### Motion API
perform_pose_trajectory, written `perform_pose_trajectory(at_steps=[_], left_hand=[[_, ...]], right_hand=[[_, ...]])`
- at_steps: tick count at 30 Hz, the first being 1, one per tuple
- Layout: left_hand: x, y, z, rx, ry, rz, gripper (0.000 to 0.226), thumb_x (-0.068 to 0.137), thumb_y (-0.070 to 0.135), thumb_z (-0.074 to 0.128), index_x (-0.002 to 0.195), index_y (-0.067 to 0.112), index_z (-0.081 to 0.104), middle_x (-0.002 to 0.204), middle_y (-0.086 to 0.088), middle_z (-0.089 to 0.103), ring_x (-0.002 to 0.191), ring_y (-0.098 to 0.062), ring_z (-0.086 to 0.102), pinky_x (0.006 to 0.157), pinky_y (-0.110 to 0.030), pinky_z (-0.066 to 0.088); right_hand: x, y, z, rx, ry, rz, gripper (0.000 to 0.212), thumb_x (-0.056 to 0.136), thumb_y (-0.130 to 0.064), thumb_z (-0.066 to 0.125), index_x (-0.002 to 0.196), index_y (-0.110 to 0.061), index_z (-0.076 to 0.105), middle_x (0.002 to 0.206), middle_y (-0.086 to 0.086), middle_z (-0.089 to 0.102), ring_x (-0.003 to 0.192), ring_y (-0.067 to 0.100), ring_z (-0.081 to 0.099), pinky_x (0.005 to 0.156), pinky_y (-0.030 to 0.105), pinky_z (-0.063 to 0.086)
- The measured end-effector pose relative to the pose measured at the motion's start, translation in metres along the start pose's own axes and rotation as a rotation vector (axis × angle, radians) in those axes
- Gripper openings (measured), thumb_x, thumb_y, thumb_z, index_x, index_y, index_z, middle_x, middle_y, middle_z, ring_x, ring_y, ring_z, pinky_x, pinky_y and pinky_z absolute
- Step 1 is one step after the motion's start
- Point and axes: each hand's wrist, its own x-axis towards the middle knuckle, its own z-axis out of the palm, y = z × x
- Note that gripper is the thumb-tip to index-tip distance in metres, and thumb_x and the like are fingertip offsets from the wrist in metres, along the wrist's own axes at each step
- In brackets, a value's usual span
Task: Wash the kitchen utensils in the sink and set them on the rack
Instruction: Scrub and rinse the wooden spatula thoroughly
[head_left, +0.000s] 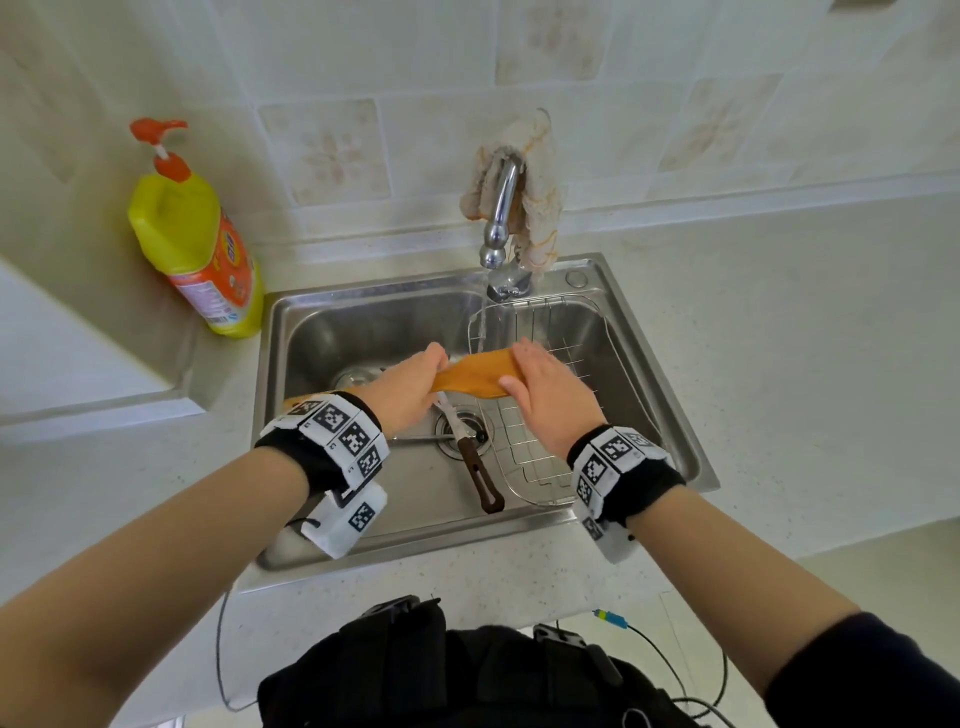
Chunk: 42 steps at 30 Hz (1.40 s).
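A rack (561, 452) sits in the sink's (363, 322) right half, a knife (475, 462) left of it.

Brightness: even, bright, soft daylight tone; pale tiled wall and speckled counter nearly washed out.
Glare: broad highlights on the stainless steel sink basin (363, 322), strongest on its back wall left of the chrome curved faucet (501, 218).
Shadows: faint, soft-edged; a weak one under the forearms on the sink's front rim.
Distortion: wide-angle bowing; counter edges and tile lines curve away from the sink towards the corners.
Focus: sharp at the sink; slight softness at the frame edges.
Blur: running water below the faucet is streaked.
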Motion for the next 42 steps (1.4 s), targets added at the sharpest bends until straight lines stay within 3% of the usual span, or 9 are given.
perform_pose_trajectory(at_steps=[6, 11, 16, 21, 24, 28, 32, 37, 42], left_hand=[[-0.006, -0.014, 0.001, 0.258, -0.018, 0.056, 0.018, 0.095, 0.018, 0.047, 0.112, 0.013, 0.049, 0.110, -0.004, 0.046, 0.091, -0.018, 0.049, 0.083, -0.028, 0.040], [-0.008, -0.022, -0.016, 0.329, -0.089, 0.000, 0.024, 0.098, 0.021, 0.042, 0.119, 0.021, 0.053, 0.112, -0.002, 0.053, 0.110, -0.020, 0.049, 0.098, -0.033, 0.029], [-0.011, -0.021, -0.013, 0.147, -0.103, -0.088, 0.030, 0.100, 0.023, 0.037, 0.126, 0.013, 0.047, 0.122, -0.007, 0.056, 0.115, -0.025, 0.052, 0.102, -0.038, 0.031], [-0.017, -0.009, -0.028, -0.020, -0.070, -0.092, 0.029, 0.101, 0.022, 0.035, 0.123, 0.009, 0.048, 0.112, -0.011, 0.059, 0.108, -0.028, 0.055, 0.098, -0.037, 0.035], [-0.024, -0.012, -0.035, -0.065, -0.032, -0.107, 0.031, 0.100, 0.022, 0.036, 0.127, 0.010, 0.045, 0.112, -0.011, 0.060, 0.107, -0.029, 0.055, 0.098, -0.036, 0.034], [-0.034, -0.020, -0.036, -0.089, -0.005, -0.113, 0.028, 0.099, 0.022, 0.039, 0.122, 0.010, 0.050, 0.112, -0.009, 0.061, 0.107, -0.027, 0.056, 0.102, -0.040, 0.035], [-0.043, -0.030, -0.041, -0.114, 0.050, -0.148, 0.028, 0.099, 0.022, 0.039, 0.122, 0.010, 0.050, 0.110, -0.010, 0.061, 0.106, -0.028, 0.055, 0.100, -0.038, 0.035], [-0.052, -0.038, -0.040, -0.064, 0.031, -0.148, 0.026, 0.098, 0.023, 0.041, 0.118, 0.010, 0.052, 0.109, -0.008, 0.061, 0.103, -0.026, 0.056, 0.100, -0.038, 0.035], [-0.061, -0.044, -0.042, -0.078, 0.027, -0.178, 0.027, 0.099, 0.022, 0.040, 0.122, 0.012, 0.051, 0.107, -0.008, 0.062, 0.105, -0.026, 0.056, 0.096, -0.034, 0.032]], right_hand=[[-0.006, -0.012, 0.003, 0.395, -0.081, 0.233, 0.056, 0.102, -0.038, 0.014, 0.105, -0.004, 0.059, 0.079, 0.007, 0.059, 0.063, 0.014, 0.053, 0.064, 0.027, 0.044], [-0.005, -0.019, -0.003, 0.731, 0.120, 0.378, 0.052, 0.102, -0.037, 0.018, 0.107, -0.009, 0.062, 0.105, 0.006, 0.063, 0.098, 0.017, 0.058, 0.096, 0.033, 0.041], [-0.017, -0.035, -0.004, 0.098, 0.096, 0.040, 0.051, 0.101, -0.030, 0.023, 0.144, -0.003, 0.025, 0.154, 0.012, 0.020, 0.144, 0.024, 0.013, 0.118, 0.032, 0.009], [-0.002, -0.045, -0.001, -0.486, 0.047, -0.184, 0.070, 0.095, -0.050, 0.005, 0.149, -0.005, 0.001, 0.157, 0.011, 0.001, 0.145, 0.025, -0.002, 0.115, 0.035, -0.008], [0.008, -0.053, -0.008, -0.449, 0.135, -0.012, 0.074, 0.094, -0.051, 0.006, 0.148, -0.002, 0.006, 0.156, 0.016, 0.009, 0.145, 0.029, 0.006, 0.120, 0.038, 0.004], [0.010, -0.091, 0.000, -0.312, 0.008, -0.331, 0.063, 0.100, -0.045, 0.019, 0.149, -0.008, 0.008, 0.157, 0.008, 0.009, 0.145, 0.022, 0.005, 0.116, 0.032, 0.001], [0.026, -0.081, -0.013, -0.261, 0.125, -0.065, 0.067, 0.097, -0.047, 0.018, 0.149, -0.005, 0.008, 0.157, 0.013, 0.008, 0.145, 0.026, 0.007, 0.119, 0.037, 0.009], [0.009, -0.106, 0.006, -0.297, -0.026, -0.427, 0.071, 0.091, -0.047, 0.002, 0.149, -0.006, 0.010, 0.157, 0.011, 0.009, 0.145, 0.023, 0.007, 0.120, 0.037, 0.010], [0.013, -0.096, 0.006, -0.239, 0.111, -0.104, 0.070, 0.096, -0.046, 0.020, 0.149, -0.002, 0.008, 0.157, 0.015, 0.007, 0.145, 0.027, 0.007, 0.119, 0.040, 0.012]])
